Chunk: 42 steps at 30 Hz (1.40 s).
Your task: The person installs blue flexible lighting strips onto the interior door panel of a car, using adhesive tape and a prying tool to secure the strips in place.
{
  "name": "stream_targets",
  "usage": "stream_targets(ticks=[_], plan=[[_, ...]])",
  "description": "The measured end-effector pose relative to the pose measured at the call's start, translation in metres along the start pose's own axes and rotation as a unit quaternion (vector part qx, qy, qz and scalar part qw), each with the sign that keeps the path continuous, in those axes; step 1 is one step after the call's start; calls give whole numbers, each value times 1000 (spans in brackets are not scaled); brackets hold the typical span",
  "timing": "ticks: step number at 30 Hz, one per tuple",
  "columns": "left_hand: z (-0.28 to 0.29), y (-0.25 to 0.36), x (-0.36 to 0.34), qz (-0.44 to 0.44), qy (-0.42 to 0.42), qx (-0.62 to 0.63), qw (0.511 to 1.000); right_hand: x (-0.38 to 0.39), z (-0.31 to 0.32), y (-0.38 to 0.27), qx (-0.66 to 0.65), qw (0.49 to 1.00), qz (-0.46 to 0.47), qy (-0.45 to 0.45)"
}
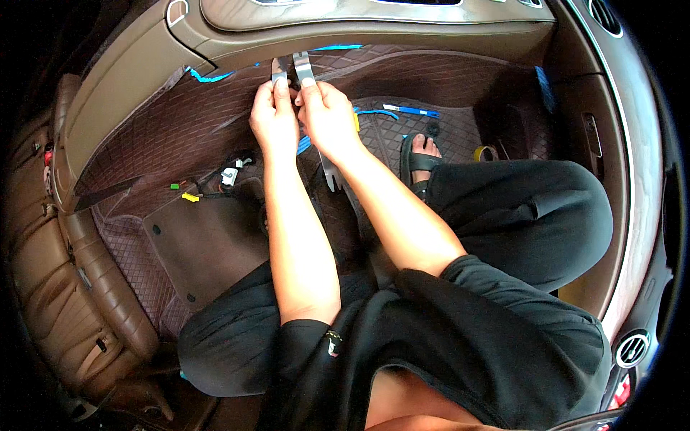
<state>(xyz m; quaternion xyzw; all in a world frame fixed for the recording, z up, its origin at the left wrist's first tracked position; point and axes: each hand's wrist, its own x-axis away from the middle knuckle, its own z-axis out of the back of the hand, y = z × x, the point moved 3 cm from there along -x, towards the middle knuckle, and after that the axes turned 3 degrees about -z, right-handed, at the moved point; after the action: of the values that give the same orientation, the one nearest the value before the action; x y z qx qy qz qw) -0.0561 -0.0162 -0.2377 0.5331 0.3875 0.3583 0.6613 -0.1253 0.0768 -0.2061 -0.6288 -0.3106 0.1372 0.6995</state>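
My left hand (pixel 275 118) is closed around a flat metal pry tool (pixel 279 67), thumb on its face, the tip pointing at the lower edge of the brown trim panel (pixel 374 42). Beside it, my right hand (pixel 329 118) grips a second metal pry tool (pixel 302 66). That one's upper end is at the same panel edge, and a forked metal end (pixel 331 174) shows below the right hand. Both tips lie close together; whether they touch the panel I cannot tell. Blue strips (pixel 338 47) run along the panel's edge. A blue cable (pixel 305 146) is partly hidden behind my hands.
A blue-handled tool (pixel 411 110) and a tape roll (pixel 486 153) lie on the quilted mat. White (pixel 229 174), yellow (pixel 190 197) and green (pixel 175 186) connectors are left of my arms. A brown seat (pixel 108 287) borders the left, a panel with a handle (pixel 592 135) the right.
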Motion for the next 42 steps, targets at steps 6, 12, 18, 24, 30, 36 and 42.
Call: stream_targets(ticks=[6, 12, 18, 24, 30, 36, 42], plan=[[-6, 14, 4, 42, 8, 7, 999, 16, 11, 11, -7, 999, -46, 18], [-7, 17, 7, 49, 5, 32, 998, 13, 26, -6, 11, 999, -21, 44], [-10, 19, 8, 41, 7, 48, 998, 7, 29, -8, 18, 999, -20, 35], [-9, 16, 6, 34, 2, 49, 998, 5, 24, -12, -25, 998, -56, -2], [-7, 18, 8, 51, 5, 45, 998, 9, 23, -35, -121, 982, -138, -36], [-7, 19, 8, 39, 10, 21, 999, 4, 18, -41, -222, 958, -173, -56], [-7, 15, 6, 25, 7, 45, 999, 2, 9, -26, -257, 955, -140, -53]])
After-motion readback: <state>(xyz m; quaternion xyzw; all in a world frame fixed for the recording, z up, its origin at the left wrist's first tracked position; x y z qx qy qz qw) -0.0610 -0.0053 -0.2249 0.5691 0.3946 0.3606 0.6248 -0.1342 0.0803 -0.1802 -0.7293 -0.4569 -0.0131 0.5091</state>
